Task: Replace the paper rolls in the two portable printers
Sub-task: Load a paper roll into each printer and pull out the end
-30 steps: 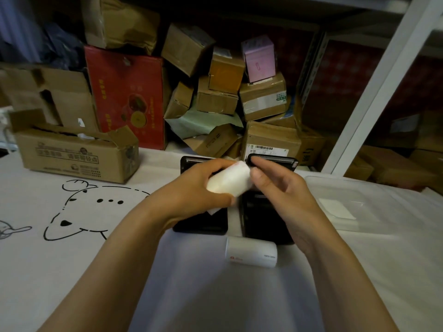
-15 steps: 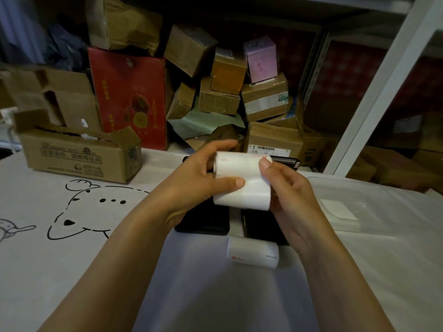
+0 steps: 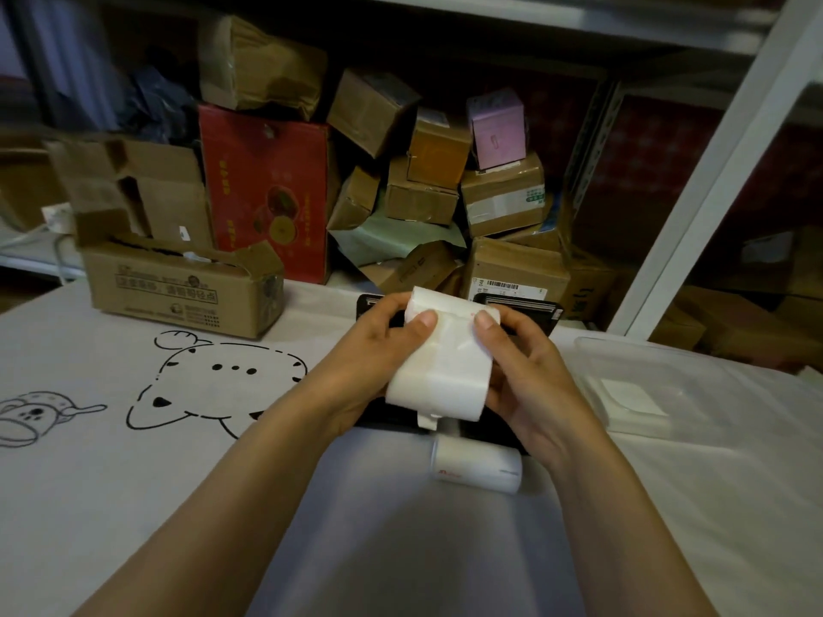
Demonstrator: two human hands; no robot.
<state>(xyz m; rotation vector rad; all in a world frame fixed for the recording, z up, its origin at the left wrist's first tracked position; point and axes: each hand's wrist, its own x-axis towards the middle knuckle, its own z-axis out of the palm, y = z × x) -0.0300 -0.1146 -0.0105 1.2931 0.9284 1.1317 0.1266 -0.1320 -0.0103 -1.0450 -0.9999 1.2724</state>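
Observation:
Both hands hold a white paper roll above two black portable printers. My left hand grips the roll's left side with the thumb on top. My right hand grips its right side, thumb pressed on the paper. A small loose tab of paper hangs from the roll's lower edge. The left printer and the right printer lie side by side on the table, mostly hidden behind the hands; their open lids show at the far edge. A second white paper roll lies on the table just in front of the printers.
A white cloth with cartoon drawings covers the table. A torn cardboard box stands at the back left. A clear plastic tray with a white slip sits to the right. Stacked boxes and a white shelf post stand behind.
The roll has been turned and lowered from near the printers' far edge toward me, with more of its paper wrap pulled open. Both hands have shifted their hold on it.

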